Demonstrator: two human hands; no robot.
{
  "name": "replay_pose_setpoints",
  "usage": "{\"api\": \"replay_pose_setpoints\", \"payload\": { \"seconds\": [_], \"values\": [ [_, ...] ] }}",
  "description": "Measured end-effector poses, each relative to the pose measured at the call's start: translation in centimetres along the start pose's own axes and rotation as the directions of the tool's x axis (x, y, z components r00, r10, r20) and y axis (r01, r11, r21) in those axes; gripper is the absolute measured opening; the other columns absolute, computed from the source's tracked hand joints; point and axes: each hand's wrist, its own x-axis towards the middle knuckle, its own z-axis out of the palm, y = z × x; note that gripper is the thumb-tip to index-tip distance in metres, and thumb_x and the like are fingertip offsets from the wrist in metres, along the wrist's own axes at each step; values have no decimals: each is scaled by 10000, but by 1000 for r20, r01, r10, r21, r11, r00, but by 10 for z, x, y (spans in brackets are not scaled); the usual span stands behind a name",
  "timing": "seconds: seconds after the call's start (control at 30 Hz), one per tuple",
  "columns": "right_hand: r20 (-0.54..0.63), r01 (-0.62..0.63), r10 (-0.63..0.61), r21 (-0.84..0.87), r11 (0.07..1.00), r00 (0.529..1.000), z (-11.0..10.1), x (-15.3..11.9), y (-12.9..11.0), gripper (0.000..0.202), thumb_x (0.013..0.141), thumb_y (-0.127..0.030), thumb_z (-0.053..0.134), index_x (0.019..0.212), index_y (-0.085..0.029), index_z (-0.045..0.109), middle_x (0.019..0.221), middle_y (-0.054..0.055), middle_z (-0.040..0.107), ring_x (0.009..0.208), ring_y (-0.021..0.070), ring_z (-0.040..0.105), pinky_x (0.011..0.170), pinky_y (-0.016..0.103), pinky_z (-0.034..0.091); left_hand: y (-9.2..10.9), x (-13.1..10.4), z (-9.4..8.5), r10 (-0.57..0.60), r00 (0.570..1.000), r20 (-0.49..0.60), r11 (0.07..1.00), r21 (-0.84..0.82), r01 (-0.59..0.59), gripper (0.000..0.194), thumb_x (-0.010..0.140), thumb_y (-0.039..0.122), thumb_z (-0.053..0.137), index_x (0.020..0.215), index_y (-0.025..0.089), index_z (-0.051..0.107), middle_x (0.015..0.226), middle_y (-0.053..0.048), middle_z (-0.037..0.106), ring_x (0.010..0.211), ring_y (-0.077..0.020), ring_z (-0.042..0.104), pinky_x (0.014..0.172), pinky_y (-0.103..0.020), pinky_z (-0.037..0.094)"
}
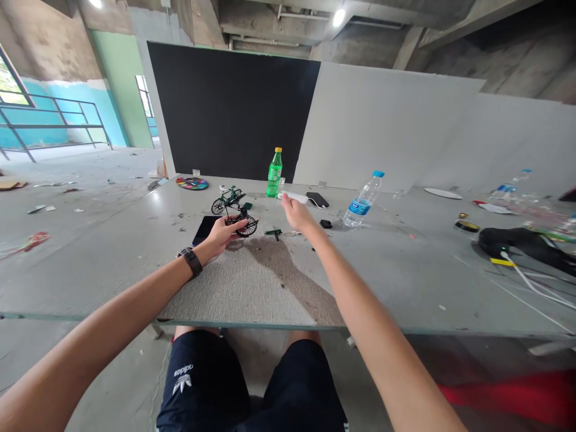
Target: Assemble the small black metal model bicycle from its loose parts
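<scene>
A small black model bicycle part (248, 225), with a spoked wheel, is gripped by the left hand (220, 235) between thumb and fingers, just above the bench (396, 282). The right hand (296, 214) is held out with its fingers partly curled; whether anything is pinched there cannot be told, as the fingertips are blurred. Behind the left hand, a green model bicycle (228, 198) is stood on the bench, and a dark flat device (206, 229) is partly covered by that hand. Between the hands, a small green and black piece (272, 232) is laid. Farther back, a green bottle (274, 175) is placed near a paint palette (192, 183), which is set well to its left.
</scene>
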Motion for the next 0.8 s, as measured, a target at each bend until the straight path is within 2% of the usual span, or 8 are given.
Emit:
{"api": "replay_pose_setpoints", "payload": {
  "seconds": [0.1,0.17,0.23,0.37,0.47,0.6,0.7,0.8],
  "values": [
    [82,72,-60,-149,986,995,-26,-4,21,376,1017,-385,378,786,-204,612,712,26,613,645,165,516,660,295,352,-3,1,0,-5,1000,19,1000,25,5,443,678,292,914,1000,137,652,958,-98,732,782,-153,696,580,-221,525],
    [133,64,-43,-161,985,990,-35,-17,37,311,990,-322,421,962,-200,706,726,22,655,624,162,539,653,290,374,-5,3,-1,2,999,35,999,44,-3,434,684,310,911,992,138,657,957,-100,731,771,-149,694,573,-218,524],
    [146,14,10,-160,987,989,-40,-35,54,289,969,-307,470,1083,-208,717,746,27,699,665,176,601,678,289,418,-6,4,-3,3,999,44,998,64,-6,439,690,332,907,1002,141,664,975,-105,731,765,-145,692,570,-216,524],
    [227,8,47,-238,971,973,-46,-65,76,230,924,-290,562,992,-238,776,982,63,782,915,223,692,826,326,485,-6,4,-4,0,999,33,996,92,-3,459,693,336,904,1034,138,667,990,-102,722,769,-138,687,560,-210,519],
    [332,6,89,-276,961,939,-53,-74,78,236,916,-292,586,987,-256,808,1038,58,794,968,234,708,875,336,502,-3,1,-2,20,997,68,997,72,-25,422,712,325,890,1011,129,666,974,-99,713,781,-145,692,554,-212,516],
    [435,6,131,-300,954,891,-58,-74,72,294,918,-318,592,1118,-266,800,1032,55,801,921,233,720,869,334,518,0,-1,0,22,998,60,997,66,-26,391,717,308,885,988,130,667,944,-91,710,767,-143,687,535,-207,503],
    [473,6,153,-317,948,867,-57,-73,72,325,925,-325,586,1181,-268,778,1068,55,796,941,240,720,900,352,515,-1,0,-1,11,999,44,997,76,-14,393,708,303,891,982,132,668,929,-88,715,716,-127,668,530,-209,497],
    [481,9,149,-311,950,864,-57,-74,76,325,929,-324,591,1199,-281,766,1138,50,780,1017,254,711,943,374,506,-4,2,-2,23,998,64,997,77,-28,404,707,306,894,995,130,672,922,-87,714,696,-120,659,528,-209,491]
  ]
}}
